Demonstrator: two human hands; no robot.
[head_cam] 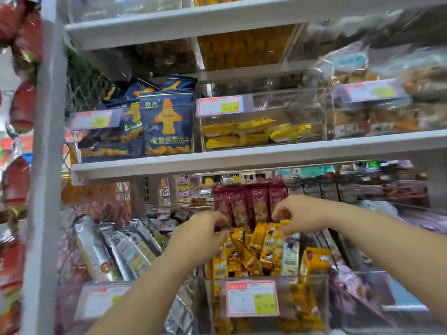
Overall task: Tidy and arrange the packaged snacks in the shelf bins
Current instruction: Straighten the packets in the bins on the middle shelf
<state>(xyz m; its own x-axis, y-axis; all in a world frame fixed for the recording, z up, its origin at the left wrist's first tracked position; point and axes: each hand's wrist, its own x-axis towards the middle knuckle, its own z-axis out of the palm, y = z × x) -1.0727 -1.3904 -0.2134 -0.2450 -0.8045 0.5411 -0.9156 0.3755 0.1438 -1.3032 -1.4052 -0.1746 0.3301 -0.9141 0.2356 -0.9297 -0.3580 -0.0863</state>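
A clear bin (210, 286) on the lower shelf holds several yellow snack packs (256, 240) in a loose pile, with a row of dark red packs (246, 204) standing upright behind them. My left hand (200, 233) reaches in from the left, its fingers curled at the rear of the yellow pile beside the red packs. My right hand (297, 213) comes in from the right and pinches the top of a yellow pack (283, 223). What my left fingers hold is hidden by motion blur.
Silver packs (116, 247) fill the bin to the left, purple packs (358, 293) the bin to the right. The shelf above (242, 158) carries blue cracker bags (167, 122) and a bin of yellow packs (256, 131). Red bags (19, 105) hang at the far left.
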